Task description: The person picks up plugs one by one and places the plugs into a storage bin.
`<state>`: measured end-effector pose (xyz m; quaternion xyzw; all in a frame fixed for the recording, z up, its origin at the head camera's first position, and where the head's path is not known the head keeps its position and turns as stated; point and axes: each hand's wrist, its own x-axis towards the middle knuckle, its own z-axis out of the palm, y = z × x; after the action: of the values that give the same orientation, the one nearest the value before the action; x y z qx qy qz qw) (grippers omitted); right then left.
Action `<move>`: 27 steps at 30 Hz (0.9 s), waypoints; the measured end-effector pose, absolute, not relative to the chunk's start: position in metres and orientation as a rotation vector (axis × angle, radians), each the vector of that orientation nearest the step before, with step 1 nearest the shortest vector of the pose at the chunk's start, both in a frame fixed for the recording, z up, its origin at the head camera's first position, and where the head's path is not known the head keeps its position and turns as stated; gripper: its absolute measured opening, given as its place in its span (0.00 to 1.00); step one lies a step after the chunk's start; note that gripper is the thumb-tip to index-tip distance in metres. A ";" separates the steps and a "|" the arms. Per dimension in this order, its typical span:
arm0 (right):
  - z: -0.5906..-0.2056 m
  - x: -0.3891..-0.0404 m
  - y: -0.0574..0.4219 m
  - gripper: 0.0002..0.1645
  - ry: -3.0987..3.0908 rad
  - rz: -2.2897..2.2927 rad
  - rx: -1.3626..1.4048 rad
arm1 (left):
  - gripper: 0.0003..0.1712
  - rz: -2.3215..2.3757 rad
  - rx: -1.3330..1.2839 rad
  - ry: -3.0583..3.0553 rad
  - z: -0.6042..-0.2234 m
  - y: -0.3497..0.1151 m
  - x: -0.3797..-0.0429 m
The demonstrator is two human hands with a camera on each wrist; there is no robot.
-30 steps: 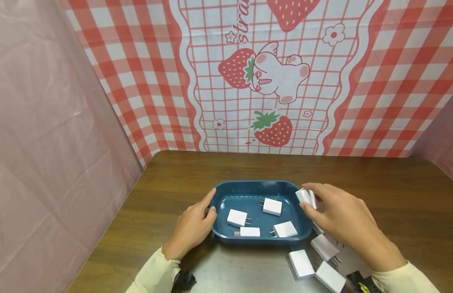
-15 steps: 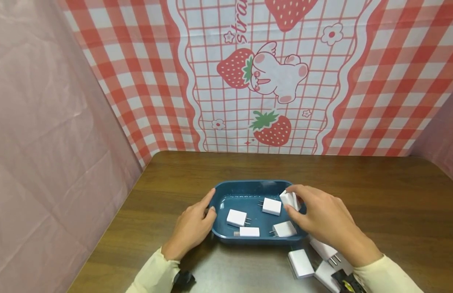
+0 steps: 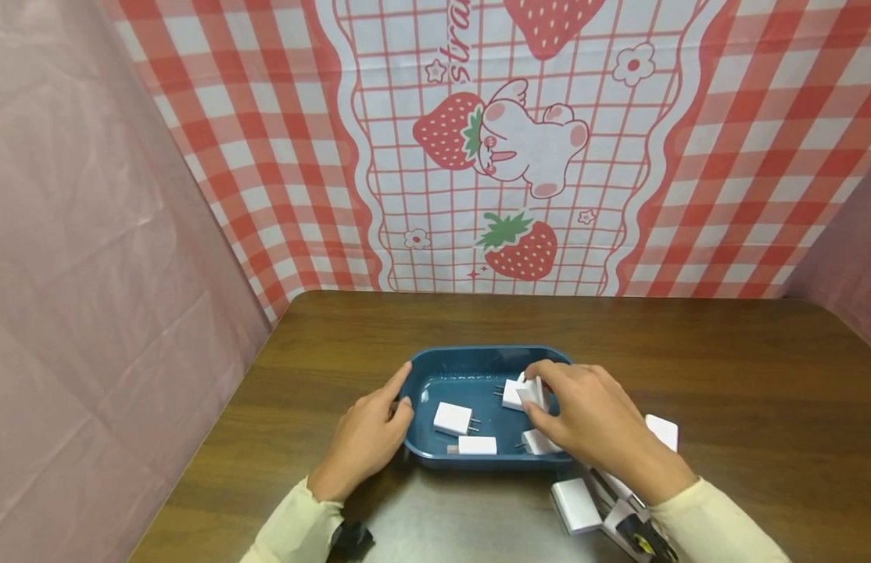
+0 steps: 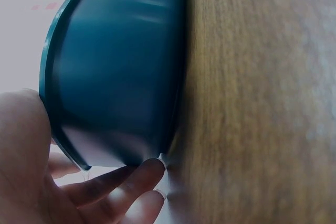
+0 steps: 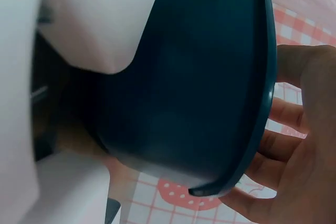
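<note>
At the left end of a dark blue rectangular tray (image 3: 478, 461), my left hand (image 3: 368, 438) grips the rim, thumb and index finger at its edge; the left wrist view has its other fingers (image 4: 142, 177) against the outside wall. Over the tray's right half, my right hand (image 3: 590, 414) pinches a white charger plug (image 3: 534, 392) between thumb and fingers. That plug overlaps another white charger (image 3: 511, 393) lying inside. Also in the tray are a charger with prongs (image 3: 453, 419), a narrow white one (image 3: 477, 446) and one (image 3: 537, 442) partly hidden by my right hand.
Outside the tray's front right corner lie several more white chargers, one (image 3: 576, 506) fully visible and others under my right forearm. Another charger (image 3: 662, 432) shows beyond the right wrist. Brown wooden table (image 3: 337, 336) surrounds the tray; a strawberry-print cloth (image 3: 520, 156) hangs behind.
My right hand has moved left from the tray's right rim to over its inside, carrying the pinched charger. My left hand has stayed at the left end.
</note>
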<state>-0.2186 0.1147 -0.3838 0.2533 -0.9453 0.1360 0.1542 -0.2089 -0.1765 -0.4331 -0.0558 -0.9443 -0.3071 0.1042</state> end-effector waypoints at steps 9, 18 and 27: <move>-0.386 -0.222 0.108 0.21 -2.701 0.417 0.741 | 0.30 -0.904 -0.155 -2.786 -0.433 -0.176 -0.209; -0.386 -0.221 0.107 0.21 -2.759 0.472 0.719 | 0.30 -0.910 -0.153 -2.791 -0.433 -0.177 -0.208; -0.386 -0.218 0.111 0.20 -2.732 0.428 0.720 | 0.30 -0.922 -0.151 -2.793 -0.433 -0.177 -0.208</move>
<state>-0.2184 0.1114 -0.3858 0.2496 -0.9464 0.1483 0.1415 -0.2080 -0.1767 -0.4329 -0.0511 -0.9437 -0.3116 0.0982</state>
